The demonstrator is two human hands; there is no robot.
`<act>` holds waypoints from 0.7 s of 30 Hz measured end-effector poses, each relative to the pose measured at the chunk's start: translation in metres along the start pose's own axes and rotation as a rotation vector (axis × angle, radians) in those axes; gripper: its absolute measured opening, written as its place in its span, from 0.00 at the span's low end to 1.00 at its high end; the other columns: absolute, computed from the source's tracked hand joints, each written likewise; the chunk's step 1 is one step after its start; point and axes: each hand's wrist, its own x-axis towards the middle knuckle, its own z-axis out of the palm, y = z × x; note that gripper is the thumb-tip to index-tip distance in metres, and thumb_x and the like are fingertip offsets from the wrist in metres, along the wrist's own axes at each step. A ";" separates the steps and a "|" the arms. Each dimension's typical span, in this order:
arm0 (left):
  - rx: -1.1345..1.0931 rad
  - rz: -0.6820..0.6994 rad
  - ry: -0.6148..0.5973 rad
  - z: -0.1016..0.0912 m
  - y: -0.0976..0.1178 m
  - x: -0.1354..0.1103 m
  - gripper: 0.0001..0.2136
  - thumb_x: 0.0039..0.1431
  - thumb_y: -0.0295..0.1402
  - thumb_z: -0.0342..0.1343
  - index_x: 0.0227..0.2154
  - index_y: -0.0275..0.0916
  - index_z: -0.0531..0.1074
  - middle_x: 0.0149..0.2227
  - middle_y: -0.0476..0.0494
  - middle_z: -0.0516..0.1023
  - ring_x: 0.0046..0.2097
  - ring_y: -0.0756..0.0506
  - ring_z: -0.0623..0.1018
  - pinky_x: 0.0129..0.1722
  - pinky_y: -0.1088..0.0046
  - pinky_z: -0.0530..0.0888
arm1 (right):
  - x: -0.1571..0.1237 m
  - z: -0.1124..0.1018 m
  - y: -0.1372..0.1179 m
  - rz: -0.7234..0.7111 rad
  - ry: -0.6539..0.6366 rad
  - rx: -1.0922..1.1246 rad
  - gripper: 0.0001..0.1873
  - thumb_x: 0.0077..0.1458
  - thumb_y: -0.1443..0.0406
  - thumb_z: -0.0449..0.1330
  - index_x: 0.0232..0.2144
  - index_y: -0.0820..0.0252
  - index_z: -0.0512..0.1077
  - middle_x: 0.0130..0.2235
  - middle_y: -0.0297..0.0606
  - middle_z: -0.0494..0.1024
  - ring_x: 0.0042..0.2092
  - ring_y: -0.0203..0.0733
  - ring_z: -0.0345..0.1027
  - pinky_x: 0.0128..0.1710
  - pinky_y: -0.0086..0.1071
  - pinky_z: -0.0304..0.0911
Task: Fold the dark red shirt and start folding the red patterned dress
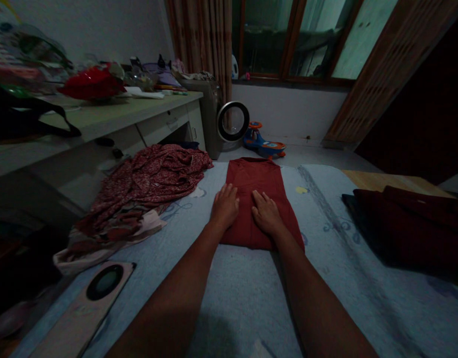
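A dark red garment [256, 174], folded into a neat rectangle, lies flat on the pale blue bed sheet [243, 298]. What looks like its collar is at the far end. My left hand [226, 205] rests palm down on its left side, fingers stretched forward. On the right half, my right hand [266, 214] also lies flat, with the fingers slightly spread. Neither hand grips the cloth; both press on its top surface.
To the left sits a heap of patterned red clothes [154, 179], with a phone [90, 303] nearer me. Folded dark clothes [411, 228] are stacked at the right. Beyond the bed stand a cluttered desk [139, 117], a washing machine [211, 119] with its round door open, and a ride-on toy [264, 144].
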 end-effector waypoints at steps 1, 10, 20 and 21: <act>-0.079 0.082 -0.029 0.002 0.003 0.002 0.22 0.66 0.30 0.40 0.61 0.32 0.63 0.67 0.35 0.59 0.69 0.41 0.55 0.68 0.57 0.55 | 0.000 0.001 0.002 0.001 0.020 0.043 0.34 0.61 0.63 0.47 0.69 0.61 0.48 0.70 0.43 0.51 0.70 0.51 0.43 0.65 0.52 0.46; -0.206 0.250 -0.232 0.019 0.019 -0.001 0.23 0.69 0.37 0.39 0.65 0.37 0.58 0.68 0.41 0.58 0.70 0.43 0.52 0.68 0.57 0.53 | 0.003 0.017 0.028 -0.079 0.175 0.511 0.41 0.55 0.68 0.46 0.70 0.63 0.40 0.68 0.48 0.55 0.68 0.44 0.50 0.67 0.50 0.46; -0.048 0.196 -0.305 0.014 0.025 -0.005 0.26 0.69 0.38 0.39 0.68 0.41 0.50 0.70 0.46 0.52 0.71 0.44 0.49 0.68 0.56 0.49 | -0.002 0.001 0.020 0.042 0.041 0.151 0.31 0.65 0.60 0.43 0.68 0.66 0.51 0.69 0.48 0.54 0.70 0.47 0.45 0.66 0.47 0.46; -0.045 0.193 -0.310 0.013 0.025 -0.005 0.26 0.69 0.38 0.39 0.68 0.41 0.50 0.70 0.46 0.52 0.71 0.44 0.49 0.68 0.56 0.49 | -0.003 -0.002 0.020 0.074 0.007 0.097 0.31 0.66 0.59 0.42 0.68 0.64 0.50 0.69 0.47 0.52 0.70 0.48 0.42 0.66 0.48 0.46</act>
